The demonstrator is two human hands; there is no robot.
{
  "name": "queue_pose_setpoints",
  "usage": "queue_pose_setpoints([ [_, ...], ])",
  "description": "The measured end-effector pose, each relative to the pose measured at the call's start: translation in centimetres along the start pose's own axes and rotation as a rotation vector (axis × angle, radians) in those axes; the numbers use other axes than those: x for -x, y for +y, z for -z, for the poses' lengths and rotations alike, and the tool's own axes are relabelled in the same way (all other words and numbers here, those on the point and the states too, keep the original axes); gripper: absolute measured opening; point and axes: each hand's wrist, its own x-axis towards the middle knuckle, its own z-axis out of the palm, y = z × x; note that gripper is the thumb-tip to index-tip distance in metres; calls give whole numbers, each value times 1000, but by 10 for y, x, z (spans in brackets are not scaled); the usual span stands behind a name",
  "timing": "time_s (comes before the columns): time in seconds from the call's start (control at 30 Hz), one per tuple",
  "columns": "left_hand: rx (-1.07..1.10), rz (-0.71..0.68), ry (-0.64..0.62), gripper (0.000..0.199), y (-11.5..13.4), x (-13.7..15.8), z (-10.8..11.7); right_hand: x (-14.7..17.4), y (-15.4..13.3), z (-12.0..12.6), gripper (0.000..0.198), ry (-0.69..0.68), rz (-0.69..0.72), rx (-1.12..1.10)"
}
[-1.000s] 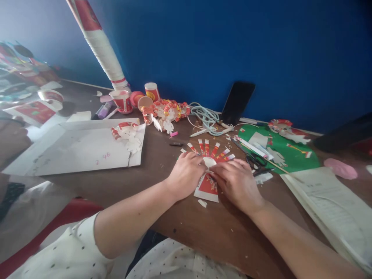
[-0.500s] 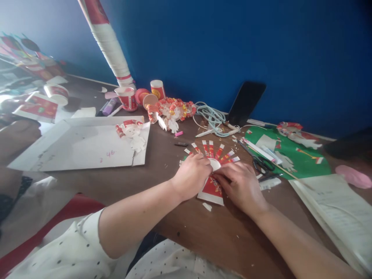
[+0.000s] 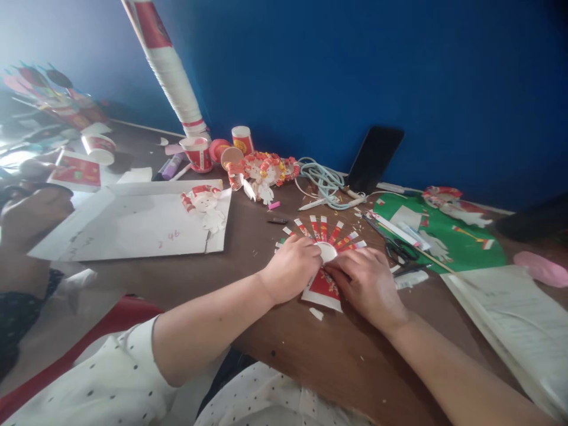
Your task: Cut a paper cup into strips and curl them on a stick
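Observation:
Between my hands a cut paper cup [image 3: 323,289] lies on the brown table, its red side cut into strips that fan out away from me around the round white base. My left hand [image 3: 296,265] has its fingers bent closed on the cup's left edge, beside the base. From the right, my right hand [image 3: 367,283] pinches the cup near the base, thumb and forefinger together. The fingertips of both hands are partly hidden. A small white paper scrap [image 3: 316,313] lies just below the cup.
Black scissors [image 3: 399,249] and a green sheet [image 3: 470,251] with cut paper lie to the right. A phone [image 3: 376,158] leans on the blue wall near a coiled cable [image 3: 326,183]. Left are a white board [image 3: 133,228], paper cups [image 3: 197,155] and another person's hand [image 3: 38,216].
My hands stay on the cut cup with only slight finger shifts, and more of the white base shows. The view has turned slightly left. The other person's hand has moved a little.

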Motion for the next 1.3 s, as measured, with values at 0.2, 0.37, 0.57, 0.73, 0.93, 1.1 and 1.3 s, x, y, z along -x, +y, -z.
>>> queue_pose_setpoints([
  [0.2, -48, 31, 7, 25, 7, 1, 1, 3, -6, 0, 26, -3, 15, 101],
  [0.37, -98, 103, -24, 23, 18, 0, -3, 3, -11, -2, 35, -30, 10, 157],
  [0.57, -145, 106, -40, 22, 21, -1, -10, 0, -10, 0, 34, -50, 20, 168],
  [0.73, -180, 105, -54, 23, 22, -2, -7, 0, -4, -1, 32, -37, 21, 131],
  [0.93, -198, 80, -68, 23, 20, -1, -5, 6, 19, 13, 28, 270, 26, 12],
  [1.1, -192, 84, -51, 24, 19, -1, -6, 7, 15, 14, 28, 138, 24, 69],
  [1.3, -147, 117, -23, 26, 20, -3, -9, 1, -3, -2, 33, -18, 7, 145],
])
